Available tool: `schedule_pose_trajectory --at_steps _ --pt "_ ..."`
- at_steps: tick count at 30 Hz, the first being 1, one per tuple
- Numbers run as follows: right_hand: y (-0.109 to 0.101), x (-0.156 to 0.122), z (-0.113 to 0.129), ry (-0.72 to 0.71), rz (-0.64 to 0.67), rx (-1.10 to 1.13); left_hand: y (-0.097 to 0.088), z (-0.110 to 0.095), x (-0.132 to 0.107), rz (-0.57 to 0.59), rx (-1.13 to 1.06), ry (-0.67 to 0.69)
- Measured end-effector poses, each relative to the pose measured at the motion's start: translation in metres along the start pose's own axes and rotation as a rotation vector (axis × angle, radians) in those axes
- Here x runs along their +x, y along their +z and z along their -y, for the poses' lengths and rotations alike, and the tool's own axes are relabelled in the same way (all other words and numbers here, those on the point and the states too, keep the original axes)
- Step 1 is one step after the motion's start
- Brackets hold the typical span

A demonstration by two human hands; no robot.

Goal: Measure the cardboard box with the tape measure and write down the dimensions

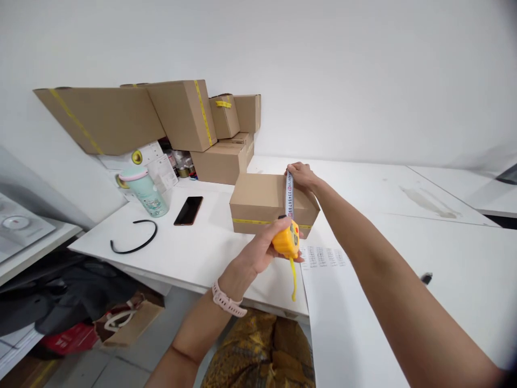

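My left hand (264, 248) is closed around a yellow tape measure (287, 240), just in front of a closed cardboard box (258, 191). From its case the numbered blade (290, 196) stretches across the top of that box to the far edge. There my right hand (301, 175) pinches the blade's end against the box. A yellow strap hangs below the case. Yellow tape runs along the box's near side. Beside the box's right front corner lies a long white sheet (335, 312) with columns of writing, running off the table's front edge.
Several larger cardboard boxes (181, 116) are stacked at the back left. Left of the measured box lie a phone (188, 210) and a black curved band (135, 249), with a mint tumbler (145, 191) behind. A dark pen-like object (426, 278) rests at right.
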State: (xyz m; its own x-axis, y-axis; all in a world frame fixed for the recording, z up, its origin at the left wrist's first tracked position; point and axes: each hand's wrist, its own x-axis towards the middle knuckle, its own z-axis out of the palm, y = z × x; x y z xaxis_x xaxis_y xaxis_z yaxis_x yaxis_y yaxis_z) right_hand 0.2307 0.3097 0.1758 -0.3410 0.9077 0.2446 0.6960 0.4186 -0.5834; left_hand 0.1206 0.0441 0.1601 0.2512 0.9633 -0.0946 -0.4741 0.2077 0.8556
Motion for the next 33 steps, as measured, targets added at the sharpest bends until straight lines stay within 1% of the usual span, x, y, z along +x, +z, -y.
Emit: schedule_pose_trajectory --at_steps 2,4,6,9,13,16,23,26,29,31,33 --pt "0.006 0.013 0.002 0.054 0.004 -0.033 0.001 -0.011 0.012 -0.049 0.013 -0.016" --pt "0.011 0.019 0.001 0.112 0.008 -0.052 -0.001 -0.017 0.021 -0.088 0.025 -0.051" --pt "0.014 0.019 -0.001 0.161 0.029 -0.056 -0.003 -0.017 0.025 -0.099 0.025 -0.078" --pt "0.013 0.014 -0.004 0.204 0.069 -0.039 -0.001 -0.008 0.026 -0.081 0.002 -0.075" --pt "0.009 0.007 -0.005 0.213 0.092 -0.026 0.008 0.006 0.023 -0.065 0.004 -0.037" --pt "0.007 0.005 -0.005 0.214 0.093 -0.016 0.012 0.01 0.022 -0.075 -0.001 -0.046" --pt "0.006 0.002 -0.006 0.232 0.106 0.095 0.005 0.005 0.016 -0.079 -0.026 -0.095" --pt "0.006 0.001 -0.009 0.188 0.119 0.12 0.002 0.004 0.012 -0.083 -0.016 -0.091" --pt "0.008 0.002 -0.01 0.138 0.08 0.114 0.003 0.006 0.012 -0.093 -0.009 -0.087" --pt "0.009 0.004 -0.01 0.147 0.073 0.108 0.005 0.006 0.014 -0.097 -0.007 -0.085" --pt "0.009 0.006 -0.009 0.181 0.107 0.118 0.006 0.005 0.014 -0.084 -0.001 -0.078"
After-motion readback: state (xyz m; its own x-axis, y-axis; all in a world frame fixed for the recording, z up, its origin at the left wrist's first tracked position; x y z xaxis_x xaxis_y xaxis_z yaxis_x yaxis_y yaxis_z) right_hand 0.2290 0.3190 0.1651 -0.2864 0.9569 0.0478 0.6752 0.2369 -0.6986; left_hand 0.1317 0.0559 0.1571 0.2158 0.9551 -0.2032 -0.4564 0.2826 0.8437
